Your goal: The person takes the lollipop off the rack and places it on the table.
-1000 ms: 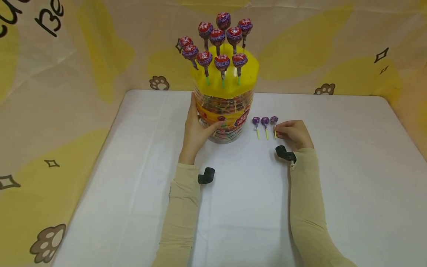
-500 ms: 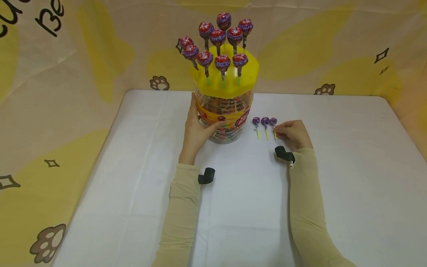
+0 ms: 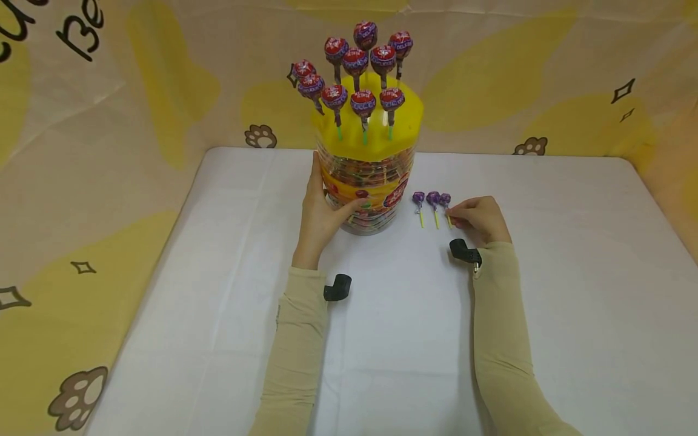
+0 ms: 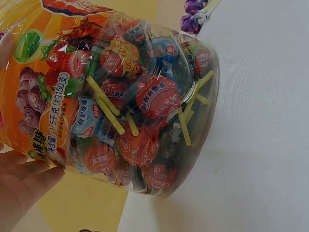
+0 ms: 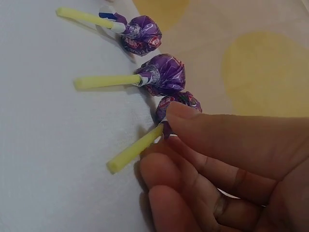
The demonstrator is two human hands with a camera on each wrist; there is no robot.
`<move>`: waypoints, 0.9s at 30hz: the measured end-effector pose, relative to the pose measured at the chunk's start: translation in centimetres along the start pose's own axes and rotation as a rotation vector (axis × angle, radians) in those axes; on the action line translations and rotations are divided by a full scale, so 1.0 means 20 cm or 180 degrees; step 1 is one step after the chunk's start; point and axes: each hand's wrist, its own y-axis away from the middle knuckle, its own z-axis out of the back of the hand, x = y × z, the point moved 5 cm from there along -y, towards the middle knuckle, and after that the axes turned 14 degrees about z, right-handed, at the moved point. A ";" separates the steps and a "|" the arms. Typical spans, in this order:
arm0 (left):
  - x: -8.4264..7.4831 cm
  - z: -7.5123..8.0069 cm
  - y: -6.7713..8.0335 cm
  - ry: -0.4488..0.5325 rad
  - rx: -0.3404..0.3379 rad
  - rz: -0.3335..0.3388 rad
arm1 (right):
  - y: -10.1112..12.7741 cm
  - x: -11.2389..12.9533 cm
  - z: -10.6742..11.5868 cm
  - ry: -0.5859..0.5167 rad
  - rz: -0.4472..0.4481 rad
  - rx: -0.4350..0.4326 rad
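A clear plastic jar [image 3: 366,166] with a yellow lid [image 3: 406,130] stands at the table's back, filled with wrapped lollipops. My left hand [image 3: 322,212] grips its left side, thumb across the front label; the far fingers are hidden behind it. Several red-and-purple lollipops stand upright in the lid, such as one front lollipop [image 3: 363,103]. Right of the jar lie three purple lollipops in a row, yellow sticks toward me. With thumb and fingers my right hand [image 3: 482,218] pinches the rightmost lollipop [image 5: 137,149] near its wrapper's neck. Its head lies close against the middle lollipop [image 5: 164,75].
The left lollipop [image 3: 418,198] lies between the jar and the middle one. A white cloth covers the table [image 3: 392,339]. Behind rises a yellow-and-beige patterned backdrop [image 3: 491,72]. Small black cameras are worn on both wrists, one being the left wrist camera [image 3: 338,287].
The rightmost lollipop's head has shifted slightly left, toward the middle one, with my right hand pinching it. My left hand and the jar have stayed in place.
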 end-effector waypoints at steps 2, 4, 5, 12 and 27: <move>0.00 0.00 0.00 0.0010 0.0005 -0.0006 | 0.00 0.01 0.01 0.0053 0.0034 -0.0016; 0.00 0.00 0.00 0.0017 0.0012 -0.0005 | 0.00 0.02 0.01 0.0087 0.0077 -0.0042; 0.01 0.00 0.00 0.0014 0.0012 -0.0005 | 0.01 0.02 0.02 0.0077 0.0099 -0.0056; 0.01 0.00 -0.01 0.0005 0.0008 -0.0018 | 0.01 0.04 0.04 -0.0261 0.0165 -0.0323; 0.00 0.00 0.00 -0.0051 0.0003 -0.0011 | 0.06 0.32 0.07 -0.1491 0.1001 -0.1296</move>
